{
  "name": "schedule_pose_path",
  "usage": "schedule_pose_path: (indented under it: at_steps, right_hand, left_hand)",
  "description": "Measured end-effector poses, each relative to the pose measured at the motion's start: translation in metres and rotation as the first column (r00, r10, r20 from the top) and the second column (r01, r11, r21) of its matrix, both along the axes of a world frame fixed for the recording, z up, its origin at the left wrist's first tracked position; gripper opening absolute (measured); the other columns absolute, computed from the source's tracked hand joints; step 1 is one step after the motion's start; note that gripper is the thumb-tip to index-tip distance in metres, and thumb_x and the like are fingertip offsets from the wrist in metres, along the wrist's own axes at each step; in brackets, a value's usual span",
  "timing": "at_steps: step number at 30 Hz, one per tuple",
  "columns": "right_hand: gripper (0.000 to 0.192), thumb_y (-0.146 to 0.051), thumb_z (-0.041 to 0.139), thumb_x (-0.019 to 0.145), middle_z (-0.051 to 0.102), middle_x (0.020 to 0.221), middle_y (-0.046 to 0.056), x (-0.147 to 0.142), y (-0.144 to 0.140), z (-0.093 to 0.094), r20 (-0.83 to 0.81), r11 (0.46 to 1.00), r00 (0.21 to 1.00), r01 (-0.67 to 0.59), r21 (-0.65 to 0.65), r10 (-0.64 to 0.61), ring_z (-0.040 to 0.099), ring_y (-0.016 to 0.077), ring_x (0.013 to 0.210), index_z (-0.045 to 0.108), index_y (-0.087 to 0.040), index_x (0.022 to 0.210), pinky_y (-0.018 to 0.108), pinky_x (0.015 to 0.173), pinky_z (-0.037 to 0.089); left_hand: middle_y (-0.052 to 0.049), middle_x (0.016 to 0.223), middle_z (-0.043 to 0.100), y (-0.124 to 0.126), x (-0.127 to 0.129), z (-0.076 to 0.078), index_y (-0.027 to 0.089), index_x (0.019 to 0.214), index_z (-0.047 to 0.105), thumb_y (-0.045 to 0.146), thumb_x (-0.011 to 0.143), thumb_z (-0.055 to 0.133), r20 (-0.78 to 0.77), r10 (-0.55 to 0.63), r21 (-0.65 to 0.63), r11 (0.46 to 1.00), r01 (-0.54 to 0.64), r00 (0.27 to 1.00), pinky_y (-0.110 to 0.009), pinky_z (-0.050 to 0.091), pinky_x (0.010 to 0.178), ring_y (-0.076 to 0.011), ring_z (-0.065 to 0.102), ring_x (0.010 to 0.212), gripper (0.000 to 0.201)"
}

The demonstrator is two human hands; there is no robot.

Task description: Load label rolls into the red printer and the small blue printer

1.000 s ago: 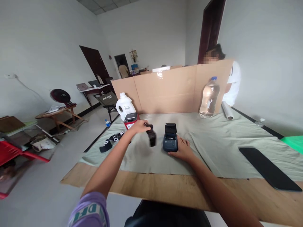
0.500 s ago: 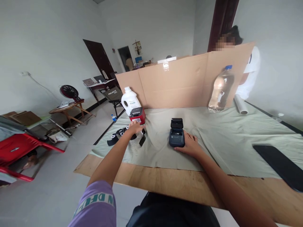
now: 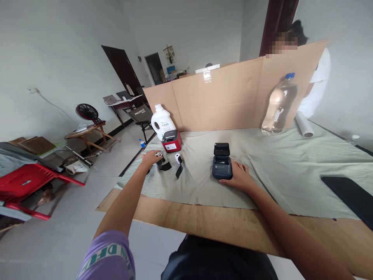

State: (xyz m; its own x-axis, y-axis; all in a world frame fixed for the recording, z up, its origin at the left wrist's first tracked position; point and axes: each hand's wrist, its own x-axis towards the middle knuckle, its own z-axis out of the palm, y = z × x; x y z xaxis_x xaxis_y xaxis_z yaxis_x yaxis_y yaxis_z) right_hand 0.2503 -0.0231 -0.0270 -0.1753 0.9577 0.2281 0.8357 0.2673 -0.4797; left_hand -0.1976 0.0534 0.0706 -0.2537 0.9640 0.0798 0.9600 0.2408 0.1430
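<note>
A small dark blue label printer stands on the cloth with its black lid raised. My right hand holds its right side, thumb at the front lower edge and fingers toward the back. At the left, my left hand is stretched over several small rolls with black strips, its fingers apart and pointing right. One white-cored roll lies by its fingertips and is partly covered. Farther right is another roll, its black strip trailing toward me. Behind the rolls sits a red and black box.
A white jug stands behind the box, against an upright cardboard panel. A large clear bottle and a white tube are at the back right. A black phone-like slab lies right. Behind the panel is a person.
My left hand has moved left from in front of the red box, uncovering rolls there. My right hand stays on the printer. The view has shifted slightly.
</note>
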Motion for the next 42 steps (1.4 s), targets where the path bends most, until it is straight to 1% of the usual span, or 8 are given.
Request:
schedule_pose_path:
  at_steps: [5, 8, 13, 17, 20, 28, 36, 42]
  right_hand:
    - [0.119, -0.069, 0.074, 0.063, 0.049, 0.147, 0.022, 0.001, 0.0, 0.001, -0.002, 1.0, 1.0, -0.001, -0.005, 0.001, 0.043, 0.0431, 0.137, 0.022, -0.017, 0.158, 0.056, 0.113, 0.023]
    - [0.112, -0.065, 0.072, 0.068, 0.049, 0.147, 0.023, 0.003, -0.002, 0.006, -0.065, 1.0, 0.998, -0.013, 0.01, 0.014, 0.044, 0.0435, 0.137, 0.026, -0.013, 0.156, 0.058, 0.112, 0.026]
    - [0.052, -0.048, 0.055, 0.089, 0.062, 0.135, 0.013, -0.012, -0.008, 0.048, -0.343, 0.963, 0.922, -0.09, 0.255, 0.177, 0.055, 0.03, 0.126, 0.056, -0.022, 0.134, 0.047, 0.11, 0.037]
    - [0.042, -0.041, 0.064, 0.084, 0.071, 0.108, 0.007, -0.03, 0.003, 0.097, -0.509, 0.965, 0.825, -0.257, 0.052, 0.247, 0.067, 0.0209, 0.089, 0.062, -0.021, 0.121, 0.035, 0.081, 0.053]
    - [0.034, -0.031, 0.067, 0.079, 0.071, 0.094, 0.003, -0.031, 0.018, 0.121, -0.477, 0.884, 0.807, -0.453, -0.118, 0.35, 0.067, 0.0189, 0.08, 0.065, -0.018, 0.111, 0.029, 0.07, 0.051]
    - [0.024, -0.017, 0.057, 0.079, 0.072, 0.092, 0.003, -0.01, 0.059, 0.103, -0.36, 0.935, 0.903, -0.31, -0.173, 0.233, 0.066, 0.0189, 0.086, 0.063, -0.018, 0.102, 0.029, 0.075, 0.049]
    - [0.017, -0.018, 0.062, 0.083, 0.073, 0.105, 0.007, 0.01, 0.075, 0.087, -0.161, 0.94, 0.964, -0.247, -0.237, 0.212, 0.067, 0.0234, 0.096, 0.065, -0.018, 0.099, 0.035, 0.085, 0.05]
    - [0.022, -0.015, 0.055, 0.088, 0.071, 0.114, 0.012, -0.005, 0.075, 0.074, -0.02, 0.965, 0.976, -0.216, -0.148, 0.215, 0.064, 0.0255, 0.105, 0.068, -0.016, 0.106, 0.039, 0.094, 0.048]
  left_hand:
    - [-0.006, 0.118, 0.074, -0.002, 0.014, -0.008, 0.026, 0.112, 0.069, 0.031, 0.085, 0.064, 0.052, -0.027, 0.027, 0.999, 0.025, 0.998, -0.033, 0.046, 0.094, -0.026, 0.066, 0.112, 0.028]
    - [-0.006, 0.12, 0.072, -0.021, 0.032, -0.008, 0.022, 0.125, 0.06, 0.033, 0.09, 0.058, 0.13, -0.11, 0.297, 0.953, 0.067, 0.985, -0.028, 0.048, 0.091, -0.0204, 0.068, 0.103, 0.036]
    - [-0.01, 0.114, 0.071, -0.067, 0.116, -0.009, 0.021, 0.118, 0.06, 0.036, 0.09, 0.063, 0.015, -0.365, 0.639, 0.72, 0.272, 0.931, -0.039, 0.045, 0.097, -0.0263, 0.065, 0.105, 0.032]
    - [-0.01, 0.109, 0.074, -0.084, 0.201, -0.02, 0.023, 0.112, 0.063, 0.04, 0.093, 0.062, -0.115, -0.629, 0.701, 0.496, 0.512, 0.768, -0.038, 0.045, 0.089, -0.0254, 0.066, 0.101, 0.026]
    - [-0.009, 0.11, 0.075, -0.081, 0.241, -0.038, 0.023, 0.109, 0.063, 0.039, 0.095, 0.061, -0.102, -0.697, 0.745, 0.42, 0.519, 0.71, -0.038, 0.046, 0.088, -0.0236, 0.067, 0.101, 0.021]
    - [-0.011, 0.126, 0.069, -0.076, 0.241, -0.067, 0.023, 0.113, 0.061, 0.039, 0.094, 0.055, 0.071, -0.671, 0.676, 0.577, 0.46, 0.738, -0.042, 0.043, 0.099, -0.0256, 0.062, 0.116, 0.025]
    - [-0.014, 0.143, 0.055, -0.033, 0.158, -0.041, 0.024, 0.133, 0.06, 0.037, 0.088, 0.061, -0.002, -0.022, 0.39, 0.921, 0.021, 1.0, -0.051, 0.038, 0.102, -0.0385, 0.052, 0.124, 0.047]
    - [-0.012, 0.125, 0.068, -0.027, 0.13, -0.036, 0.031, 0.143, 0.053, 0.035, 0.088, 0.058, 0.062, 0.055, 0.06, 0.996, -0.059, 0.997, -0.045, 0.048, 0.09, -0.0354, 0.064, 0.109, 0.055]
